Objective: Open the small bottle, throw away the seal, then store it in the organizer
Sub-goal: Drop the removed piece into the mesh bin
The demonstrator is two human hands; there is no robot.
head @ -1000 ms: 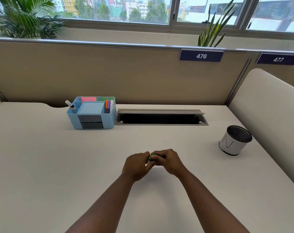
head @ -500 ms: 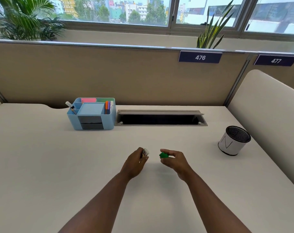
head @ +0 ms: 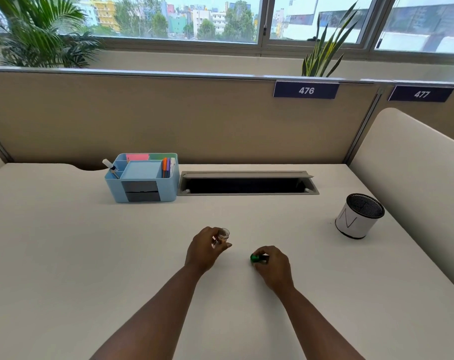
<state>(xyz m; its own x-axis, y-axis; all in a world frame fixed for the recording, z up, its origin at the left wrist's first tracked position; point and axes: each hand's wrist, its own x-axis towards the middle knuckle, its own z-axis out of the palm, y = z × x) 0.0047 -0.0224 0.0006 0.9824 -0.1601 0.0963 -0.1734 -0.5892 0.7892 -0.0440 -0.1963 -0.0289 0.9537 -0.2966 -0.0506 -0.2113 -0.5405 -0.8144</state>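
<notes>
My left hand (head: pixel 203 252) grips a small clear bottle (head: pixel 222 235) just above the white desk, near its front middle; the bottle's mouth is uncovered and points up and to the right. My right hand (head: pixel 274 266) is a short way to the right and lower, down at the desk surface, pinching a green cap (head: pixel 255 258) between its fingertips. No seal can be made out. The light blue organizer (head: pixel 142 189) stands at the back left of the desk, with several compartments holding pens and sticky notes.
A white cylindrical bin with a black mesh top (head: pixel 359 216) stands at the right side of the desk. An open cable tray slot (head: pixel 246 185) lies beside the organizer. A beige partition runs behind, and a padded divider (head: pixel 415 178) bounds the right edge.
The hands were together on the bottle, then pulled apart: the green cap came off in my right hand, which has dropped toward the desk to the right. My left hand keeps the bottle.
</notes>
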